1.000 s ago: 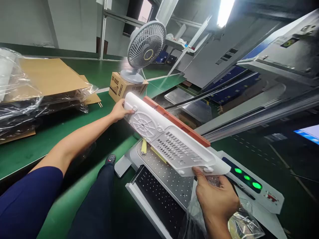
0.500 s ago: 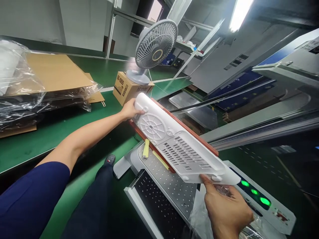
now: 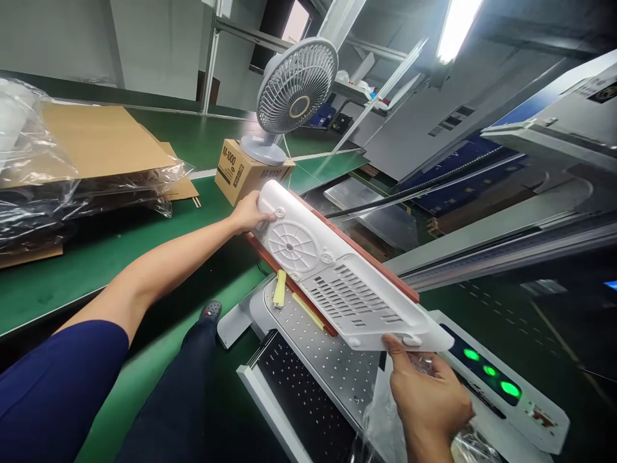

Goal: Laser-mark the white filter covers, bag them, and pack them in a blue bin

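Note:
A long white plastic housing panel [image 3: 337, 267], with a round ribbed disc and a slotted grille, slants across the middle of the head view. My left hand [image 3: 249, 214] is closed around its upper left end, the thumb on the front face. At the lower right end my right hand [image 3: 427, 392] grips the panel's edge, thumb in front and the other fingers partly hidden behind. Behind the panel shows a reddish-brown board [image 3: 359, 251], jutting out along both long sides. Crumpled clear plastic film [image 3: 385, 411] lies by my right hand.
Under the panel stands a machine with a perforated metal plate [image 3: 313, 341], a yellow clip-like piece [image 3: 279, 289] on it, and green-lit buttons [image 3: 489, 371]. A fan [image 3: 299, 90] rests on a cardboard box [image 3: 236, 173]. Film-wrapped cardboard [image 3: 106, 141] lies on the green bench [image 3: 120, 257].
The panel and both hands have shifted slightly left in view, the right end also a little upward. The surroundings slide left too, as the camera turns a little. Both grips stay the same.

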`<state>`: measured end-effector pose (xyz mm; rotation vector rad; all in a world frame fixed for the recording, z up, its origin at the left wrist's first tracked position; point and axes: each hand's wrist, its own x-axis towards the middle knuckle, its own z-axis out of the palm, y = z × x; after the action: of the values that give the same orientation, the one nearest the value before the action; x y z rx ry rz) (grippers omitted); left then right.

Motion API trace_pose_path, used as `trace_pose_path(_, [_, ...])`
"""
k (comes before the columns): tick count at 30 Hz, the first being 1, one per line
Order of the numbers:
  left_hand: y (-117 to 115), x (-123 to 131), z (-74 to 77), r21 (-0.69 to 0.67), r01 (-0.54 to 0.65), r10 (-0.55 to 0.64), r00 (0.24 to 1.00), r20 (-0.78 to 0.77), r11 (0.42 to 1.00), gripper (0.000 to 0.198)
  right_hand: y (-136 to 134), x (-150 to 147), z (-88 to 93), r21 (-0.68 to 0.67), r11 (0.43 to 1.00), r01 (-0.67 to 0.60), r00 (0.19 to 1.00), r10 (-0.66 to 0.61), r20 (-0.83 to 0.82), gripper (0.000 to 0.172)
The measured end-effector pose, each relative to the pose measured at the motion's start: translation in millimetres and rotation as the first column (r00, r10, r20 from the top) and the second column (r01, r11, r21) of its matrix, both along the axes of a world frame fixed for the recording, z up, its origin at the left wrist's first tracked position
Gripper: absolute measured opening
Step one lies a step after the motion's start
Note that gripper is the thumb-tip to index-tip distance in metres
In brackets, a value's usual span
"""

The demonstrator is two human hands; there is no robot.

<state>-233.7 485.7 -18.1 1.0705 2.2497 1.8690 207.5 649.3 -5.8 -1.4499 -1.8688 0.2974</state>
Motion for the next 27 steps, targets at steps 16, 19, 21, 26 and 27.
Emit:
trace_pose_path(16, [5.0, -6.9, -6.2, -0.112, -0.005, 0.001, 0.999, -0.038, 0.994, 0.071, 4.6, -6.8, 3.4, 0.009, 1.0, 0.015, 1.0, -0.016, 0.023, 0.049])
trace_pose_path(19, [4.6, -2.1, -8.0, -0.099, -0.031, 0.025, 0.998, -0.055, 0.995, 0.072, 11.8, -10.2, 0.6, -0.009, 1.0, -0.002, 1.0, 0.002, 0.016, 0.05])
trace_pose_path(21, [4.0, 0.7, -7.2, -0.109, -0.035, 0.027, 0.997, -0.077, 0.993, 0.073, 17.1, -11.5, -4.6, 0.009, 1.0, -0.006, 1.0, 0.006, 0.005, 0.05])
trace_pose_path(26, [3.0, -2.2, -8.6, -0.166, -0.046, 0.038, 0.998, -0.055, 0.985, 0.07, 31.0, -9.0, -12.8, 0.043, 0.998, -0.036, 0.998, 0.034, 0.06, 0.05])
trace_pose_path(27, [2.5, -4.3, -9.1, -0.175, -0.04, 0.032, 0.998, -0.047, 0.984, 0.069, 33.2, -8.2, -12.5, 0.044, 0.998, -0.049, 0.996, 0.046, 0.077, 0.05])
